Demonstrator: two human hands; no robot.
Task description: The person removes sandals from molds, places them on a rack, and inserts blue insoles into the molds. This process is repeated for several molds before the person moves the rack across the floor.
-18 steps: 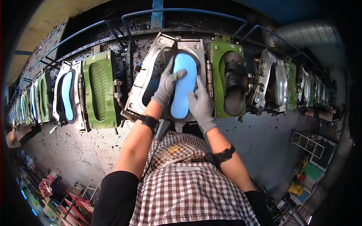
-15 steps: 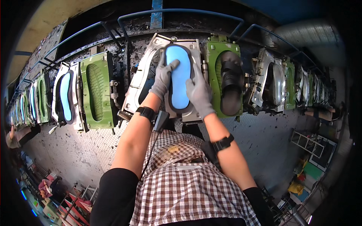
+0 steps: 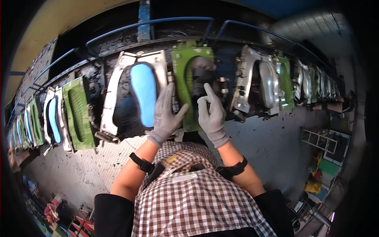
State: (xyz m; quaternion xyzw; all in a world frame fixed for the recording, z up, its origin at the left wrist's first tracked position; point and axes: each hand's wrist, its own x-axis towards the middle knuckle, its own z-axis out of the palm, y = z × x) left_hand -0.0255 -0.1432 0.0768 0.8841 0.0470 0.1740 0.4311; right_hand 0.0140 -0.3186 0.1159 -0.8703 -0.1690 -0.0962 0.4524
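My left hand (image 3: 167,116), in a grey glove, is open with its thumb spread. It hovers by the gap between a silver metal mould (image 3: 161,59) and a green mould (image 3: 181,61). A light-blue insole-shaped piece (image 3: 143,93) lies on the silver mould, left of my fingers. On the green mould sits a black strapped sandal (image 3: 202,65). My right hand (image 3: 213,120), also gloved, is over the sandal's near part and hides it. Its index finger points forward, its thumb stands apart and the other fingers look curled. Whether it touches the sandal, I cannot tell.
More green moulds (image 3: 76,114) and silver moulds (image 3: 256,79) stand in a curved row to both sides. Behind them runs a blue rail (image 3: 158,20). Dark scraps litter the metal floor (image 3: 114,158). A pale rack (image 3: 319,140) stands at the right.
Both hands have come off the blue piece and moved nearer me, the right one to the black sandal. The moulds and the blue piece now appear further left in view.
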